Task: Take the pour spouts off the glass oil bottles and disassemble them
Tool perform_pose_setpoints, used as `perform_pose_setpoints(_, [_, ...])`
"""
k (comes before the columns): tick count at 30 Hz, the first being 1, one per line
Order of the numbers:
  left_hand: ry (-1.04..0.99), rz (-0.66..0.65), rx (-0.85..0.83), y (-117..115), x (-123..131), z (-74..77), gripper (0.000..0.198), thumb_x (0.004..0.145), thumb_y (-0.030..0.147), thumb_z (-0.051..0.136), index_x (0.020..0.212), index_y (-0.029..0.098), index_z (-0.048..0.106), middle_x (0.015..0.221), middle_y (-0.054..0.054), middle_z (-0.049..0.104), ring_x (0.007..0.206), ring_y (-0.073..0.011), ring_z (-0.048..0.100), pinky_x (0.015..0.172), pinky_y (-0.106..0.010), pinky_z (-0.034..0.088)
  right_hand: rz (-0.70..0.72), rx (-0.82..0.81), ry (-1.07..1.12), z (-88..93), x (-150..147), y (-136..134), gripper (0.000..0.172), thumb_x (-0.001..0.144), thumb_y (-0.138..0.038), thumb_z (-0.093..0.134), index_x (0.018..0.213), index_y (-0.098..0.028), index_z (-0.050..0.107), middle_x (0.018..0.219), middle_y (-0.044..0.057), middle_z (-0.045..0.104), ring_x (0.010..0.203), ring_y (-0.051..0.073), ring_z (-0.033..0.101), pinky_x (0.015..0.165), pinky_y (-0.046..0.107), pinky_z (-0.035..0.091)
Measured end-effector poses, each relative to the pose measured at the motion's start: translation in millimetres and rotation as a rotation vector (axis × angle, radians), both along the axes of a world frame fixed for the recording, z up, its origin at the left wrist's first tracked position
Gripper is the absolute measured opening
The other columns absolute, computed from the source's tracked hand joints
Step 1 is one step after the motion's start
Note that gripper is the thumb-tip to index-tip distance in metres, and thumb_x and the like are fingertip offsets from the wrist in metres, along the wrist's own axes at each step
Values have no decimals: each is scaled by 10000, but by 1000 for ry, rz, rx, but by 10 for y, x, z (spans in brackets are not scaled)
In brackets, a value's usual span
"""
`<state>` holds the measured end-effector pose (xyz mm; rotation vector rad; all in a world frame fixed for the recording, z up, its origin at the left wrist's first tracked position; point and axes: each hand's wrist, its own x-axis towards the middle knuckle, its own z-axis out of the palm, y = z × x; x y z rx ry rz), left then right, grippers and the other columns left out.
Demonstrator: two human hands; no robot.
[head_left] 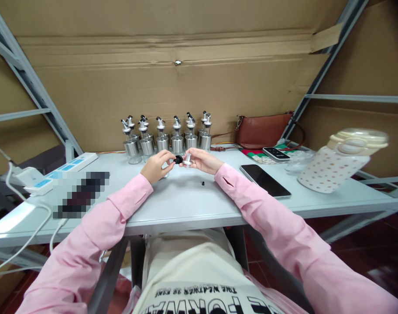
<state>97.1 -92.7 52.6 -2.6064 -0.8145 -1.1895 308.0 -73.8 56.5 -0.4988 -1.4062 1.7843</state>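
Over the middle of the white table, my left hand [159, 165] pinches a small black ribbed stopper [178, 159]. Close beside it, my right hand [202, 160] holds a silver pourer top [187, 161] between thumb and fingers. The two parts almost meet; whether they touch I cannot tell. On the tabletop below my right hand lies a tiny black cap [203, 183]. Behind my hands stand several glass bottles with steel sleeves [162, 142], each topped with a silver and black pourer. Something pale and shiny shows under my left fingers, too hidden to name.
At the left are a white power strip [68, 168], cables and a blurred-out dark device [83, 194]. A phone [265, 180], a brown bag [262, 131], a dark remote-like device [276, 153] and a dotted tumbler [333, 168] are on the right. Cardboard [153, 87] closes off the back.
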Motion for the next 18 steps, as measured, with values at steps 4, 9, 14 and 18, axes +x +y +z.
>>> perform_pose_setpoints(4, [99,13,101,18,-14,-21,164,853,200,456,958,155,574,888,-44,601,657,-79,573,693,-211,462,13,27,-17,-29,12,19,191,763,-337,637,791,-157,581,787,26,669,731,138,672,702,249,538])
perform_pose_setpoints(9, [209,41,178,56,-36,-52,192,857,199,449,985,176,590,914,-44,616,722,-95,594,686,-200,459,5,40,-44,-62,19,43,235,709,-360,686,783,-159,590,791,22,674,715,133,671,692,237,532])
perform_pose_setpoints(14, [183,43,157,25,-5,-41,136,833,190,476,919,162,578,853,-27,618,625,-75,568,650,-194,447,-5,44,-90,-46,22,35,247,732,-401,651,798,-173,581,827,30,675,732,146,660,681,287,539])
perform_pose_setpoints(18, [142,41,138,-5,33,-37,85,788,169,502,857,157,550,745,-5,578,608,-83,546,639,-200,439,-70,63,-73,-17,21,34,250,726,-418,647,788,-182,589,874,26,671,728,121,625,618,243,524])
